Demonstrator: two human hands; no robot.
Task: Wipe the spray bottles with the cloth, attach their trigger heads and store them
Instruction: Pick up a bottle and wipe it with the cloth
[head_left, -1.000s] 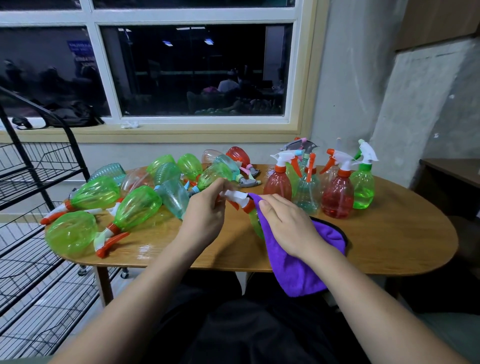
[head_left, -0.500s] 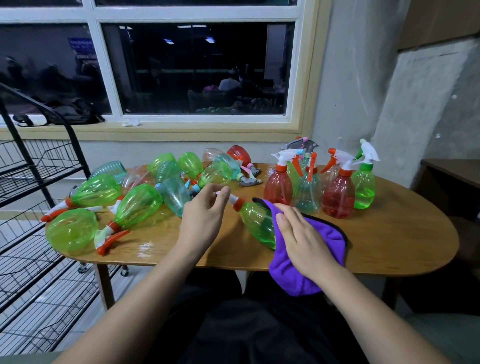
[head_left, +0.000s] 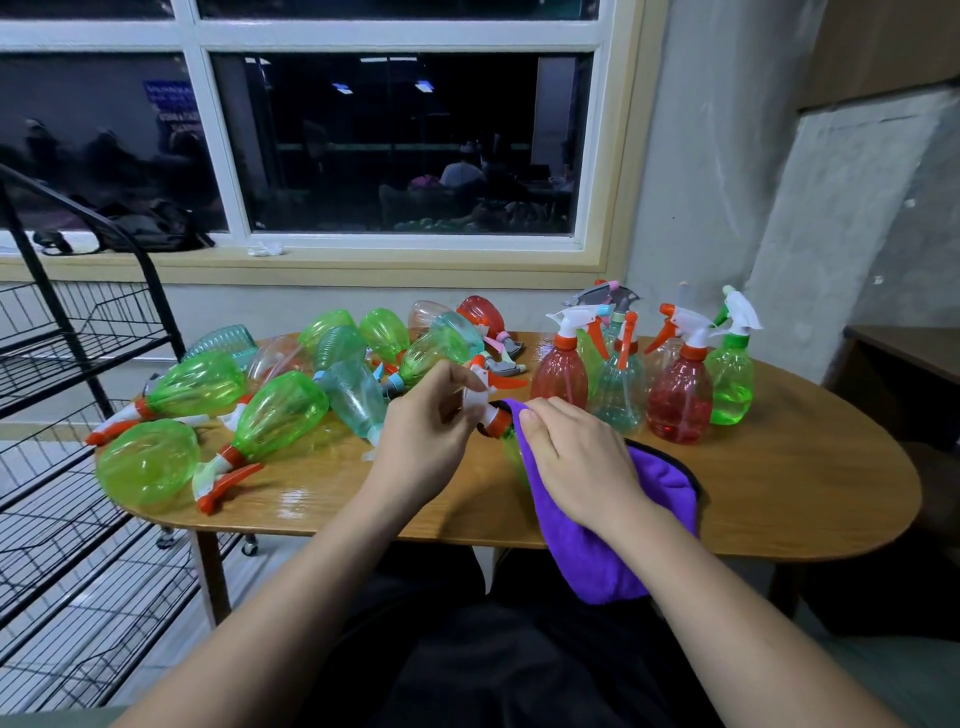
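White-framed window, dark outside, reflecting ceiling lights. Beige sill below. Grey plastered wall at right. Black wire rack at left. Oval wooden surface, glossy.

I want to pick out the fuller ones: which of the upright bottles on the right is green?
The green upright bottle, rightmost of the standing group, with a white trigger head. The two red bottles and the clear bluish one stand to its left.
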